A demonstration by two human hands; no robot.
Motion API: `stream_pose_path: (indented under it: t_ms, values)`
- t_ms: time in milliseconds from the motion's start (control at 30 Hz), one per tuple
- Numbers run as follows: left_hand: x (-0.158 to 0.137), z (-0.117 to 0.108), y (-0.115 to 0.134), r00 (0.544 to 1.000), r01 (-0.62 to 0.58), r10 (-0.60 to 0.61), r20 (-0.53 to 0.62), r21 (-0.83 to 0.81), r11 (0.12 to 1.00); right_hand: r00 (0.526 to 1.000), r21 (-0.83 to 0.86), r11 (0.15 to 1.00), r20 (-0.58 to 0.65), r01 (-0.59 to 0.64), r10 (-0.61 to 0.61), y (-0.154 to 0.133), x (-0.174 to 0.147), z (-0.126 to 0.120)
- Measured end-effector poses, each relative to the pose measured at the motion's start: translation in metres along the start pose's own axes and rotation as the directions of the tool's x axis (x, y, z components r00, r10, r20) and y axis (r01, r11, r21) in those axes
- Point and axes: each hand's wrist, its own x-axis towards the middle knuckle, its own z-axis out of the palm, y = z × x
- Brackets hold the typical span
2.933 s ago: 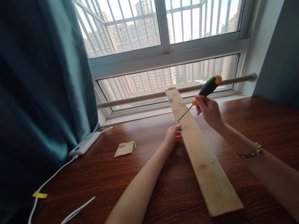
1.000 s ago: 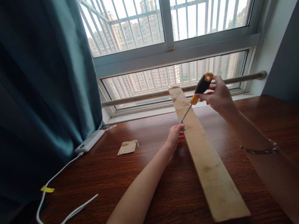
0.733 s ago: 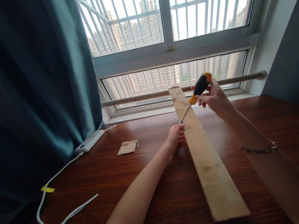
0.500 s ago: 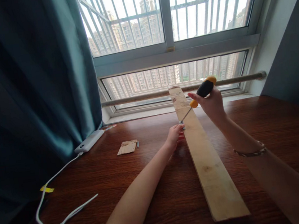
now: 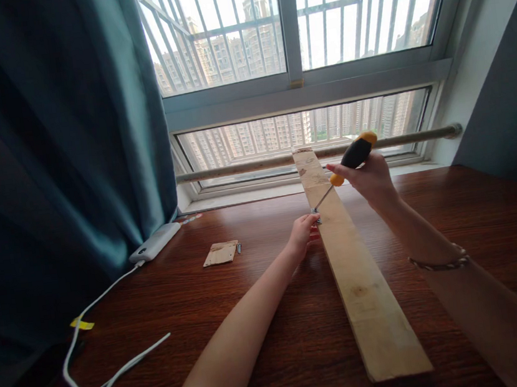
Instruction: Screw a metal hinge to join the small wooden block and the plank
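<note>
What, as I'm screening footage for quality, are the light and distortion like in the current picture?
Head view: the window glares, washed out toward the top; the curtain sinks into deep shadow; the table carries a soft sheen. Head view, too: the wide lens seems to stretch the right forearm toward the corner; the metal piece at the left hand is too small to read.

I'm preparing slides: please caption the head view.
Right hand holds a screwdriver to metal hardware at the edge of a wooden board, left hand gripping there.
</note>
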Motion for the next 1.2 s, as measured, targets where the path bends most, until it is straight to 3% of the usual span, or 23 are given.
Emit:
stream_pose_path:
  t_ms: [67,100,200,267,333,400,500,567,633,700,767,833,900,967,1067,1133,1200]
  values:
    - [0.0,0.0,0.0,1.0,0.003,-0.003,-0.003,-0.006,1.0,0.997,-0.029,0.999,-0.075,-0.027,0.025,0.003,0.0,0.004]
    - [0.0,0.0,0.0,1.0,0.007,-0.007,-0.004,-0.005,1.0,0.996,0.015,0.997,-0.048,-0.07,0.07,0.002,0.0,0.004]
    - [-0.001,0.0,0.001,1.0,0.016,-0.016,-0.005,0.006,1.0,0.961,0.202,0.951,0.199,-0.234,0.194,-0.007,0.002,-0.006]
    - [-0.002,0.0,0.001,1.0,0.011,-0.011,-0.004,0.006,1.0,0.918,0.299,0.904,0.345,-0.305,0.195,-0.012,0.003,-0.015]
    - [-0.002,0.0,0.001,1.0,0.004,-0.004,-0.003,-0.001,1.0,0.908,0.343,0.891,0.39,-0.298,0.154,-0.013,0.004,-0.02]
    - [-0.002,0.001,0.002,1.0,0.005,-0.005,-0.007,-0.007,1.0,0.936,0.299,0.926,0.328,-0.231,0.127,-0.009,0.006,-0.019]
    - [-0.002,0.001,0.002,1.0,0.008,-0.009,-0.017,-0.016,1.0,0.995,0.047,0.996,0.074,-0.072,0.068,0.0,0.006,-0.009]
    - [-0.002,0.001,0.002,1.0,0.005,-0.005,-0.016,-0.027,1.0,0.996,-0.132,0.991,-0.088,-0.001,-0.011,0.004,0.006,-0.003]
    - [-0.002,0.0,0.002,1.0,0.002,-0.002,-0.009,-0.034,0.999,0.993,-0.158,0.987,-0.118,-0.006,-0.013,0.003,0.005,-0.001]
    - [-0.002,0.0,0.002,1.0,0.006,-0.006,-0.008,-0.025,1.0,0.995,-0.02,0.995,0.006,-0.095,0.095,-0.001,0.005,-0.004]
    - [-0.003,0.0,0.002,1.0,0.006,-0.006,-0.012,-0.017,1.0,0.96,0.161,0.959,0.197,-0.232,0.199,-0.007,0.004,-0.01]
    - [-0.003,0.0,0.002,1.0,0.0,0.0,-0.013,-0.017,1.0,0.92,0.289,0.902,0.321,-0.322,0.225,-0.013,0.005,-0.016]
    - [-0.003,0.001,0.001,1.0,-0.008,0.008,-0.008,-0.022,1.0,0.913,0.342,0.878,0.348,-0.336,0.214,-0.014,0.005,-0.019]
    - [-0.002,0.0,0.001,1.0,-0.012,0.012,-0.006,-0.026,1.0,0.937,0.295,0.914,0.294,-0.278,0.19,-0.011,0.005,-0.018]
    - [-0.002,0.0,0.0,1.0,-0.014,0.014,-0.01,-0.036,0.999,0.996,0.045,0.996,0.053,-0.074,0.071,-0.003,0.003,-0.008]
    - [-0.001,0.0,-0.001,1.0,-0.013,0.013,-0.018,-0.034,0.999,0.996,-0.124,0.992,-0.085,0.019,-0.029,0.001,0.0,-0.001]
    - [-0.001,0.0,-0.001,1.0,-0.014,0.014,-0.022,-0.025,1.0,0.992,-0.16,0.987,-0.123,0.015,-0.035,0.002,-0.003,0.004]
